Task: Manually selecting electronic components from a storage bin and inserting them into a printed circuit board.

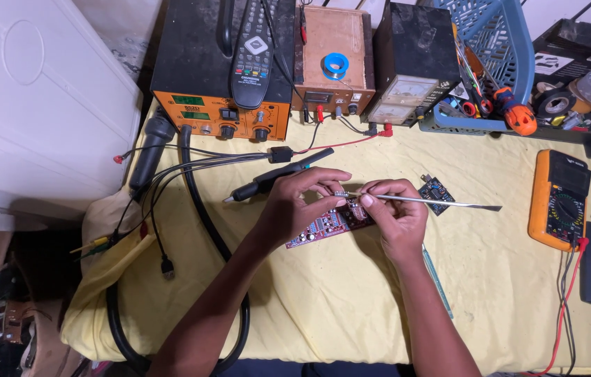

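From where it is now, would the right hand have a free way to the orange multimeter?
Probably not straight away: the right hand grips a metal spudger over the red circuit board. The yellow cloth between it and the multimeter looks bare.

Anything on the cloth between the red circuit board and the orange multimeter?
Head view: the small blue circuit board and the flat tip of the metal spudger lie between the red circuit board and orange multimeter.
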